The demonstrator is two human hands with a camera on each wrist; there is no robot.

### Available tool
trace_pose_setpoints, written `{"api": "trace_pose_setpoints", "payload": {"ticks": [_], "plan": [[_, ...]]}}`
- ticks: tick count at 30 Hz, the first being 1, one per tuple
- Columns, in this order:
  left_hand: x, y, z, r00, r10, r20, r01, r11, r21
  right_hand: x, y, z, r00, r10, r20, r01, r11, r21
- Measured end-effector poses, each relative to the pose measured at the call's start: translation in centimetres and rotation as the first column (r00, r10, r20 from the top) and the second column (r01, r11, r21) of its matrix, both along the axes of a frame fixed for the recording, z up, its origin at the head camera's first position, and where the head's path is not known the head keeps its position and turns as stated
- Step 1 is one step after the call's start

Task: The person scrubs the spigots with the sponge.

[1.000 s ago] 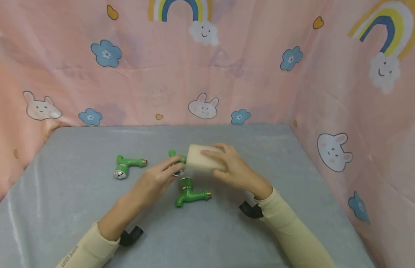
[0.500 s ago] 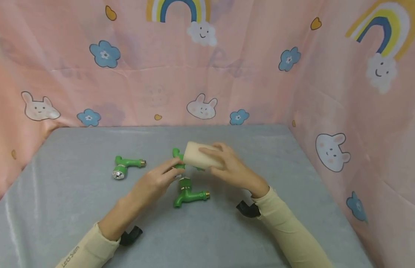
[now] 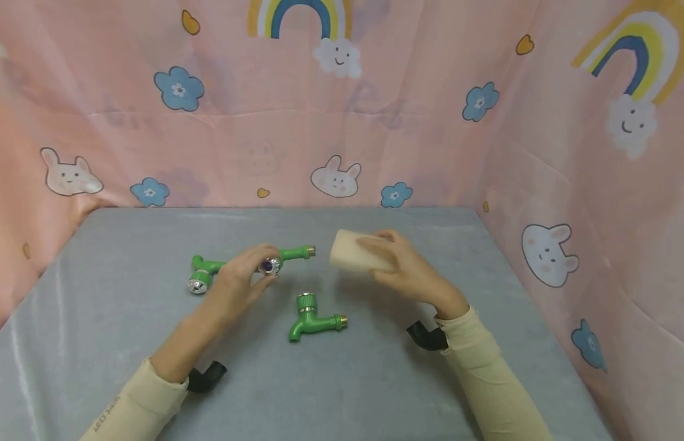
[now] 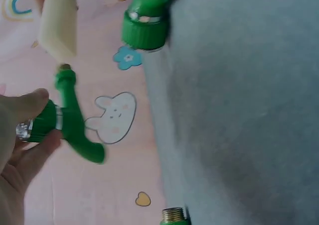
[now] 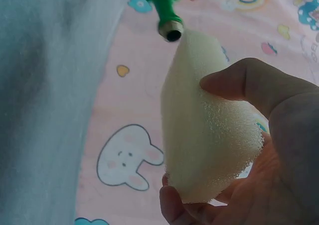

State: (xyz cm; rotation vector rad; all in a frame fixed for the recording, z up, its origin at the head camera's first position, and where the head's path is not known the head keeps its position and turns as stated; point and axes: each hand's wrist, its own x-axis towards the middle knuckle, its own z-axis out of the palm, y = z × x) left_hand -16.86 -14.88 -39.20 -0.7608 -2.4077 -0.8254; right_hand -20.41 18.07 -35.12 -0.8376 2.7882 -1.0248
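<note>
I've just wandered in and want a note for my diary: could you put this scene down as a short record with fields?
Left hand: pinches a green tap by its silver-capped knob
Right hand: grips a cream sponge
Sponge and held tap: apart in the head view, the tap's brass end towards the sponge
Far-left tap: green, on the table, partly hidden by the left hand
Nearest tap: green, on the table, between the arms
Backdrop: pink cloth with rainbows, rabbits and flowers
</note>
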Motion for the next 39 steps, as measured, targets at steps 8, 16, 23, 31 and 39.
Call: {"api": "trace_pose_setpoints", "payload": {"ticks": [8,16,23,31,39], "plan": [[-0.1,-1.4,0.9,0.929,0.052,0.368,-0.086,0.993,0.076,-0.4,0.2,-0.4,0.999,0.015,-0.046,-0.013,0.999,0.042],[-0.6,-2.4,1.0,0.832,0.044,0.553,-0.098,0.993,0.068,-0.6,0.2,-0.7,0.999,-0.009,-0.046,0.012,0.998,0.058],[-1.4,-2.5,-0.9,0.698,-0.006,0.716,-0.061,0.996,0.068,-0.7,0.3,-0.8,0.999,0.005,-0.047,-0.001,0.997,0.076],[-1.5,-2.7,-2.5,0.72,0.194,0.666,-0.146,0.981,-0.128,-0.5,0.1,-0.8,0.999,0.023,-0.024,-0.021,0.997,0.076],[-1.6,-4.5,-1.1,0.77,0.369,0.521,-0.28,0.929,-0.243,-0.6,0.1,-1.0,1.0,0.024,-0.017,-0.023,0.998,0.061]]}}
